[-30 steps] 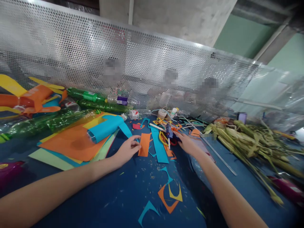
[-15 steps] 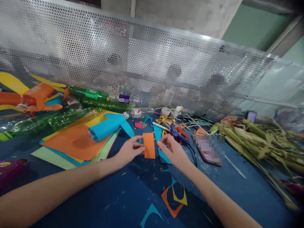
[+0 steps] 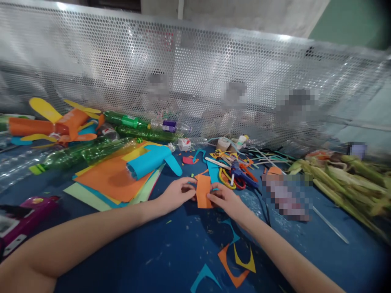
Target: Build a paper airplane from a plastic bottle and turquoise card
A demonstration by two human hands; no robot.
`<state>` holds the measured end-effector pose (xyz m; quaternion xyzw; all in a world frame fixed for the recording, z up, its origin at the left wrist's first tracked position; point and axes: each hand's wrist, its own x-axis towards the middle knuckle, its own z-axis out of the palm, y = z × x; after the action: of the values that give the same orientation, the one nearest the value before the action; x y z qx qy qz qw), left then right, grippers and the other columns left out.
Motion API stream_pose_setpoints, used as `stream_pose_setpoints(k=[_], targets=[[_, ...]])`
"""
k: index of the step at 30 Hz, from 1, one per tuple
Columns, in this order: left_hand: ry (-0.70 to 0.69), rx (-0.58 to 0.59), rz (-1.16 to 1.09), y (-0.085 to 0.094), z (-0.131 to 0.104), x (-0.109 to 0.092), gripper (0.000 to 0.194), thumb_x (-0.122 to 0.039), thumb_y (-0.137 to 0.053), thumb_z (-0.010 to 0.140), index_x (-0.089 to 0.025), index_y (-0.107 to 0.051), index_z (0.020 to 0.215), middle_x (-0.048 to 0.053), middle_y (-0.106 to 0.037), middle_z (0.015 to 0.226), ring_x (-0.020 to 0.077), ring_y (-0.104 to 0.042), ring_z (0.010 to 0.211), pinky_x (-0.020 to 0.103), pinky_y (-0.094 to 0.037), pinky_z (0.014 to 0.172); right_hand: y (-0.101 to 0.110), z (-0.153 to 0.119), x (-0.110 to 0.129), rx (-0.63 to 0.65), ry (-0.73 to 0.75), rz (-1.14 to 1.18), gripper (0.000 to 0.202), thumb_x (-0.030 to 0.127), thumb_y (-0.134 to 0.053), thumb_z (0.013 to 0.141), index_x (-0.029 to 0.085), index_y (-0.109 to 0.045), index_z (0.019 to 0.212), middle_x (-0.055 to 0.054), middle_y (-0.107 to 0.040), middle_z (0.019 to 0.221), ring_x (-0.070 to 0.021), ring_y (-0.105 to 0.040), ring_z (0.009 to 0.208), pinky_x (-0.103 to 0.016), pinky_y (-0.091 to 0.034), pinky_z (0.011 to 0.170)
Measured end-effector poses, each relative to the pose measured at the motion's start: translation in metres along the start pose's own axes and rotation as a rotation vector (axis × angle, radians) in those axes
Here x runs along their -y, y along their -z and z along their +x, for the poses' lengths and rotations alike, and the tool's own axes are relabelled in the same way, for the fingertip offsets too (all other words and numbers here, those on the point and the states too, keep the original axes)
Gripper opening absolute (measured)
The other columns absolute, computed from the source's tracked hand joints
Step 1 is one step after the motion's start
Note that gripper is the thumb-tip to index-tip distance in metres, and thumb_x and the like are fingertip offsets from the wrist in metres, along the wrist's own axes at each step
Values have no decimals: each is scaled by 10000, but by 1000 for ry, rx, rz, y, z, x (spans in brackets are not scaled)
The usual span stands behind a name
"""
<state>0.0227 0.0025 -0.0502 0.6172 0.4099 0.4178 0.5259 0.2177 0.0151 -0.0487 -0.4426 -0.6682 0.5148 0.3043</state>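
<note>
Between my hands is a small orange paper rectangle (image 3: 203, 193), held just above the blue table. My left hand (image 3: 179, 194) pinches its left edge between thumb and fingers. On the opposite edge, my right hand (image 3: 227, 199) grips it with the thumb in front and fingers behind. Just beyond lie scissors with yellow handles (image 3: 226, 179) and a blue glue gun (image 3: 242, 174). To the left, a bottle wrapped in blue paper (image 3: 148, 162) rests on a stack of coloured sheets (image 3: 113, 183). Curved paper offcuts (image 3: 233, 266) are scattered nearer to me.
Green plastic bottles (image 3: 91, 150) and an orange paper-wrapped bottle with yellow blades (image 3: 67, 124) lie at the left. A magenta device (image 3: 30, 219) sits at the near left. Dried corn husks (image 3: 345, 183) are piled at the right. A perforated metal screen (image 3: 198, 73) stands behind.
My right hand has moved in and taken hold of the orange paper's right edge; it was apart from it before. The view has shifted, so things appear further right.
</note>
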Motion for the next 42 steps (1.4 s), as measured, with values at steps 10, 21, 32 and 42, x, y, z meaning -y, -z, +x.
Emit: stream_pose_setpoints(k=[10,21,32,42], targets=[[-7,-29,32,-1,-1,2,470,-147,-559,743,-158,-407,1187,10,-615,706,157,-620,668,287,-489,653,-1,1,-3,38,48,14,285,418,-562,756,230,-364,838,66,-526,608,-114,-539,539,-270,-454,564],[-22,-32,-10,0,4,8,412,-161,-487,770,-146,-415,1175,59,-643,823,180,-642,727,329,-496,729,-2,-4,1,19,204,-181,182,199,-541,754,196,-499,931,-33,-576,929,-149,-577,836,-316,-474,764],[-76,-61,216,0,4,1,95,-197,-517,753,-144,-582,799,51,-630,836,173,-614,776,296,-486,727,-3,-18,18,-231,262,-1116,171,236,-430,870,183,-558,969,-90,-595,972,-225,-536,958,-364,-427,847],[75,-114,26,-2,6,3,502,-237,-485,791,-65,-428,1260,121,-687,906,201,-650,850,343,-474,836,-3,-18,17,-193,81,-1470,223,178,-414,882,160,-540,1066,-104,-595,954,-225,-513,976,-331,-435,835]])
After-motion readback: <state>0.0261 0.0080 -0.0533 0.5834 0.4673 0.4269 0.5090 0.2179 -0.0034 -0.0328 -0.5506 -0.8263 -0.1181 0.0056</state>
